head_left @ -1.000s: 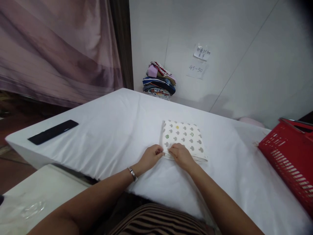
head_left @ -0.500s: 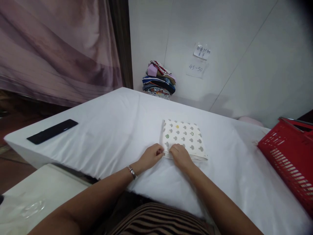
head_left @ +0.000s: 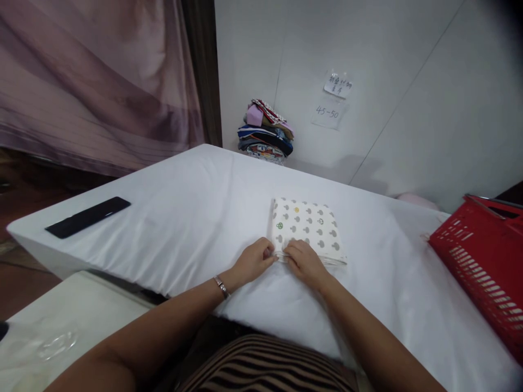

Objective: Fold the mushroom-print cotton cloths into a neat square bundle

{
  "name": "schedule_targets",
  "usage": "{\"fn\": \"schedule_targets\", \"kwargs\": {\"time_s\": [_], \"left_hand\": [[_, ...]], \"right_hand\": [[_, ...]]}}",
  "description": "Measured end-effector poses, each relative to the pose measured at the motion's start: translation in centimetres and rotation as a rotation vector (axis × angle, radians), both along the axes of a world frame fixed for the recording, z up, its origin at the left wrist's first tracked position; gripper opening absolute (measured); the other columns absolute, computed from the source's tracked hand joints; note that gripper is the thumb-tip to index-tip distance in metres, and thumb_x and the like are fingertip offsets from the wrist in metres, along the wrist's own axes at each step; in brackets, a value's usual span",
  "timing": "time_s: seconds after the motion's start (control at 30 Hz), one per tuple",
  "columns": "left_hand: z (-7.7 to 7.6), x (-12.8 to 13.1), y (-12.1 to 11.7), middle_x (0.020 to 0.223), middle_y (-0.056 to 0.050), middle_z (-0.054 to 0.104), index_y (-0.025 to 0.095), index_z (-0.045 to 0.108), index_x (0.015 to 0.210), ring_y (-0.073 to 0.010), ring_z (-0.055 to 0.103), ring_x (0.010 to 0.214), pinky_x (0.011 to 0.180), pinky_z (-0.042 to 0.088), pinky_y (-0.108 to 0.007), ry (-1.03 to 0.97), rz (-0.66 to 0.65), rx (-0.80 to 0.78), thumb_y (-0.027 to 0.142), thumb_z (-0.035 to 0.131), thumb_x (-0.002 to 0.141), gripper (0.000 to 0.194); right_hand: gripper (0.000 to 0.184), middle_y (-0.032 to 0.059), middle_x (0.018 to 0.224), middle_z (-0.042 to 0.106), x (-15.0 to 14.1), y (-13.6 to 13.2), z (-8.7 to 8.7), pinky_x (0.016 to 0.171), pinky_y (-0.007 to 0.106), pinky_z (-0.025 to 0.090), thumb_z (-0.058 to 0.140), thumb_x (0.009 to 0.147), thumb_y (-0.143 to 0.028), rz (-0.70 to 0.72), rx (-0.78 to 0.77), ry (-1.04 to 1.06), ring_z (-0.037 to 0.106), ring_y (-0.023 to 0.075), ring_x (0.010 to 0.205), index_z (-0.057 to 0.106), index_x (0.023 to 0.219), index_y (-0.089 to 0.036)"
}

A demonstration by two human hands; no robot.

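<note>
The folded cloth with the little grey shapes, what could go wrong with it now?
The fingers of the left hand and right hand are both at the near edge of the folded cloth, where thin layers show. Tugging might pull those layers out of line. The white cover beneath has wrinkles, so it could bunch up too.

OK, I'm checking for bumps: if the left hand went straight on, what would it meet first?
First the left hand would meet the folded cloth, just at its fingertips; the right hand seems next, though depth is unclear.
</note>
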State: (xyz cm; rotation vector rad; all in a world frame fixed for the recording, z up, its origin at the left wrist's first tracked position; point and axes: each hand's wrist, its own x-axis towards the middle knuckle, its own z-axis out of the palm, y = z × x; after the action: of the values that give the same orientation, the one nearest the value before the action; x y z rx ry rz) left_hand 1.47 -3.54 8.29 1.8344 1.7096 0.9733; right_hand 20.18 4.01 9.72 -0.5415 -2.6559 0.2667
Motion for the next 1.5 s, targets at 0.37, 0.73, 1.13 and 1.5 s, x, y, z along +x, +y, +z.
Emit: {"fn": "schedule_targets", "kwargs": {"time_s": [0.37, 0.73, 1.13, 1.5], "left_hand": [[-0.1, 0.8, 0.5, 0.074, 0.003, 0.05, 0.02, 0.048, 0.079, -0.0115, 0.047, 0.064, 0.06, 0.038, -0.025, 0.048, 0.064, 0.009, 0.02, 0.054, 0.074, 0.008], [0.3, 1.6, 0.5, 0.076, 0.003, 0.05, 0.021, 0.044, 0.085, -0.012, 0.049, 0.064, 0.057, 0.037, -0.025, 0.083, 0.112, 0.001, 0.027, 0.057, 0.073, 0.019], [0.8, 1.1, 0.8, 0.079, -0.002, 0.053, 0.02, 0.046, 0.08, -0.0158, 0.052, 0.067, 0.057, 0.036, -0.028, 0.474, -0.009, 0.039, 0.027, 0.044, 0.085, 0.009], [0.6, 0.5, 0.9, 0.084, -0.005, 0.056, 0.02, 0.049, 0.08, -0.0208, 0.054, 0.08, 0.066, 0.042, -0.032, 0.594, -0.058, 0.148, 0.021, 0.042, 0.085, 0.009]], "right_hand": [[0.019, 0.0085, 0.099, 0.057, 0.2, 0.2, -0.3, 0.079, 0.037, 0.041, 0.049, 0.085, -0.017, 0.011, -0.009, 0.001, 0.049, 0.0215, 0.09, 0.056, 0.103, -0.019], [0.018, 0.0071, 0.095, 0.058, -0.1, 0.3, -0.3, 0.078, 0.035, 0.041, 0.05, 0.083, -0.012, 0.0, -0.05, 0.042, 0.049, 0.0203, 0.088, 0.058, 0.097, -0.019], [0.02, 0.0082, 0.089, 0.059, -0.5, 0.2, -1.1, 0.075, 0.033, 0.04, 0.042, 0.091, -0.016, -0.063, 0.073, 0.004, 0.049, 0.0195, 0.084, 0.061, 0.097, -0.016], [0.022, 0.0078, 0.093, 0.058, -0.2, -0.1, -1.9, 0.076, 0.033, 0.04, 0.04, 0.091, -0.016, -0.094, 0.131, -0.002, 0.047, 0.0199, 0.086, 0.06, 0.101, -0.017]]}}
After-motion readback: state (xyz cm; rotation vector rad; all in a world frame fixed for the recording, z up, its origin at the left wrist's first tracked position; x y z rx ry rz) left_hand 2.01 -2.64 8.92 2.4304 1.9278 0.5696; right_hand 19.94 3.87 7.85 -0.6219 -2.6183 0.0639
